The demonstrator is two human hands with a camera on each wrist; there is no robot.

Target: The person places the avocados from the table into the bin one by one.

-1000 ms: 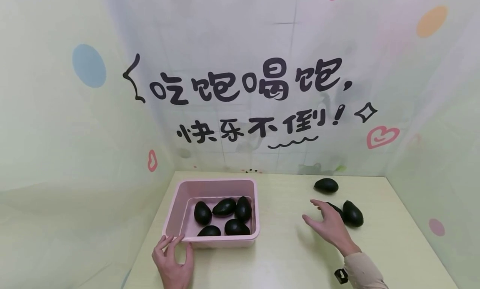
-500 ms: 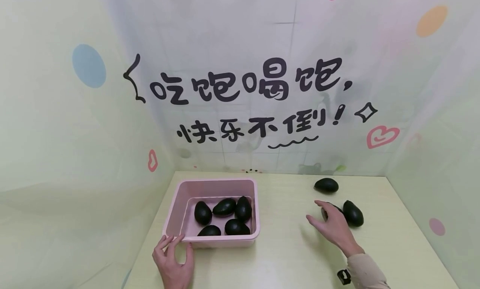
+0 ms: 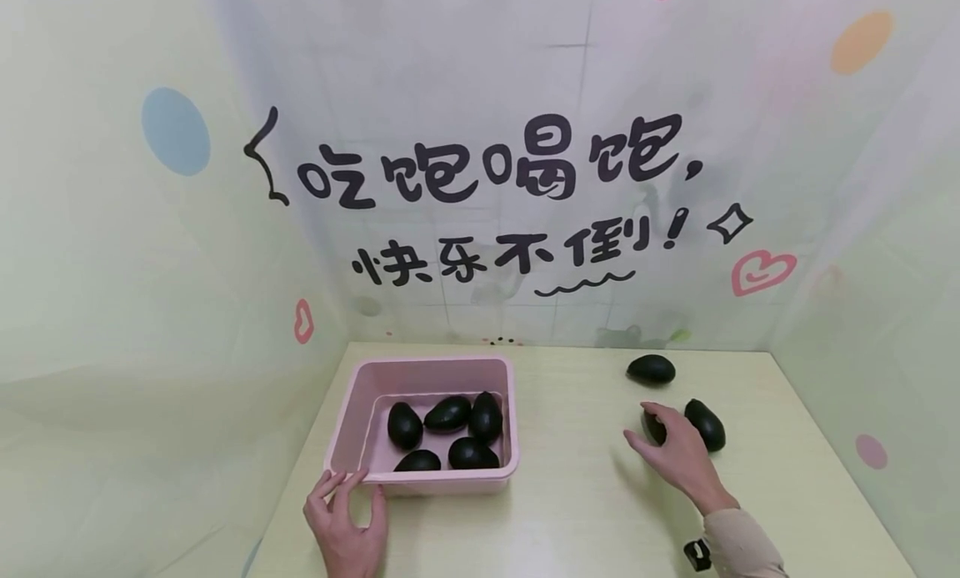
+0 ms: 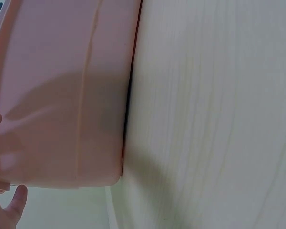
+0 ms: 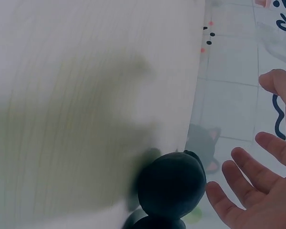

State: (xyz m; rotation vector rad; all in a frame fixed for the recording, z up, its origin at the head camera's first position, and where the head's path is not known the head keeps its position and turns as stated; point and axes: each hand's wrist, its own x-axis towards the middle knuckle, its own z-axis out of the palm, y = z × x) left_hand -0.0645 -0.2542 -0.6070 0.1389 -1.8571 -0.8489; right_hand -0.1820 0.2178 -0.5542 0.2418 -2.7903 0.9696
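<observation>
My left hand [image 3: 345, 524] holds the near left corner of a pink plastic box [image 3: 431, 482], fingers at the rim and thumb against the front wall. In the left wrist view only its fingertips [image 4: 20, 198] show beside the box wall. Several dark avocados [image 3: 406, 426] lie inside. My right hand [image 3: 681, 461] hovers with fingers spread over an avocado [image 3: 652, 428] on the table, partly covering it. Another avocado [image 3: 707, 426] lies just to the right of that hand. The right wrist view shows a dark avocado [image 5: 171, 186] below the fingers, and nothing is gripped.
One more avocado [image 3: 652, 370] lies farther back on the pale wooden table [image 3: 570, 495]. Behind the table hangs a printed backdrop [image 3: 510, 77] with large black lettering, and its fabric also encloses both sides.
My right hand has shifted slightly right and down toward the nearest avocado, uncovering its left end. The left hand and the box have stayed in place.
</observation>
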